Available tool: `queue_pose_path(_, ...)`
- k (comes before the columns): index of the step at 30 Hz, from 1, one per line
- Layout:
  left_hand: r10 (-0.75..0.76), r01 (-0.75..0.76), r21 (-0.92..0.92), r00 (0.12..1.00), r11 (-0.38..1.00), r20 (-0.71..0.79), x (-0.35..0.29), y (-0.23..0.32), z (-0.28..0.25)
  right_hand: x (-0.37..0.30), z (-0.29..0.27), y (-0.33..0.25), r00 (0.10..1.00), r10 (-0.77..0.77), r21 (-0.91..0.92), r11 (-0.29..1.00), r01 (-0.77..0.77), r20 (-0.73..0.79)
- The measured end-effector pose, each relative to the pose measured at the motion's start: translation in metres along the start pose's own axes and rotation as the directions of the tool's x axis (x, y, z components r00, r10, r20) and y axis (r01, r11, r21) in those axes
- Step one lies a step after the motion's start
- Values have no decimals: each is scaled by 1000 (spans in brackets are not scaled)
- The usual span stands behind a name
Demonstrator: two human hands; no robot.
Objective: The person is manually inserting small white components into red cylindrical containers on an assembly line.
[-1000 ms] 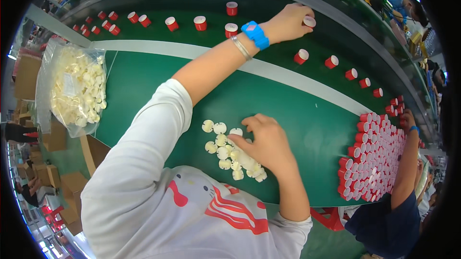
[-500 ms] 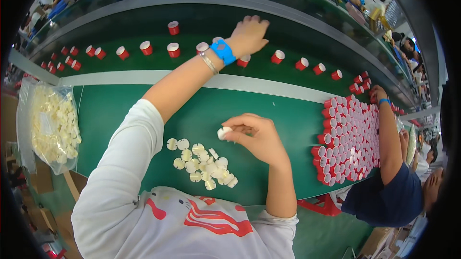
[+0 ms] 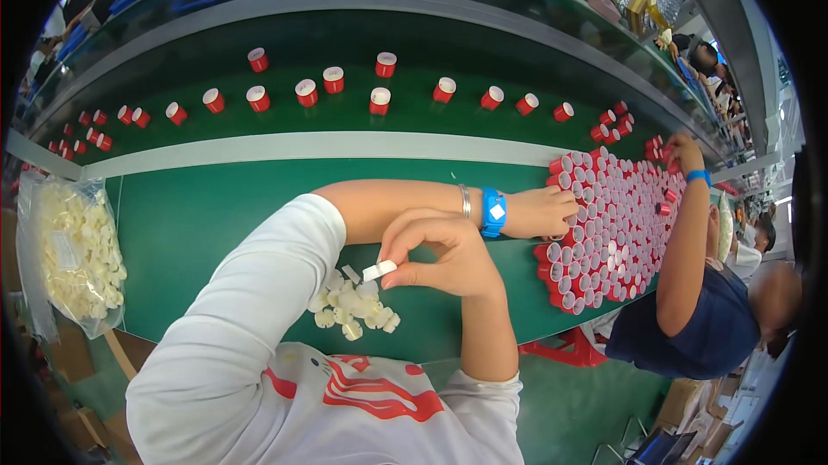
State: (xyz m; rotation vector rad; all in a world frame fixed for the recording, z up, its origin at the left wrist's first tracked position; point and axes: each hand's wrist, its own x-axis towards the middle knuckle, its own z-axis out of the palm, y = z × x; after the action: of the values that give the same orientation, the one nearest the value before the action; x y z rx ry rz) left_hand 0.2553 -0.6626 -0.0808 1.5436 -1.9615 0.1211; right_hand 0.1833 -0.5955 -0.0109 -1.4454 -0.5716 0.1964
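Note:
My right hand (image 3: 444, 254) pinches a small white notched disc (image 3: 379, 270) between thumb and fingertips, above a loose pile of cream-white discs (image 3: 352, 303) on the green table. My left arm crosses behind it. At the left edge of a large block of red cups with white insides (image 3: 604, 228), my left hand (image 3: 539, 212) reaches in with fingers curled downward. Its fingertips are partly hidden among the cups, so what they hold cannot be made out.
Beyond a pale rail (image 3: 328, 146), more red cups (image 3: 379, 102) stand spaced along a dark green strip. A clear bag of cream-white pieces (image 3: 82, 258) lies at the left. On the right, a co-worker's arm (image 3: 687, 249) reaches to the far end of the cup block.
My left hand has come back from the far strip and moved right to the cup block. Another red cup shows on the strip. My right hand keeps the disc, slightly lower.

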Motion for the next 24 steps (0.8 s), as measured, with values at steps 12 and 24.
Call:
queue_pose_path(12, -738, 234, -968, 638, -86, 220, -125, -2, -116, -9, -7, -3, 951, 247, 289, 939, -187, -188)
queue_pose_path(24, -726, 489, -637, 667, 596, -167, -152, 10, -102, -13, -54, 27, 547, 166, 0, 957, -290, -821)
